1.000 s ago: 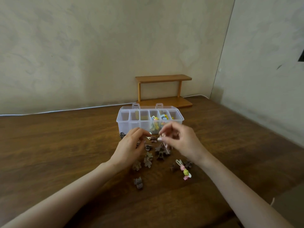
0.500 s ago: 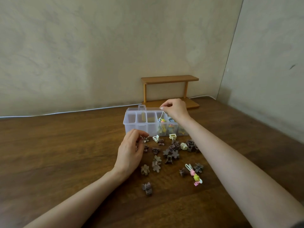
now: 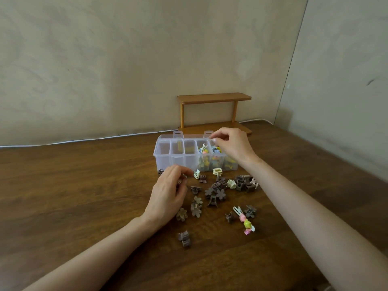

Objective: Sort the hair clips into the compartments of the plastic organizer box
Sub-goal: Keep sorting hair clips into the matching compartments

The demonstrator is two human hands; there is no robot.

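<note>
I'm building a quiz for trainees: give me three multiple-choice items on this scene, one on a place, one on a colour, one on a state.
1. The right hand is: A out of view; B over the organizer box; C in a pocket.
2. Most loose clips on the table are: A blue; B red; C brown.
3. The box is: A open; B closed; C overturned.
B: it hovers above the right-side compartments. C: the scattered pile is mostly brown. A: the compartments show from above.

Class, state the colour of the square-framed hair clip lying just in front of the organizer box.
The square-framed clip is cream; head view shows it best.
</note>
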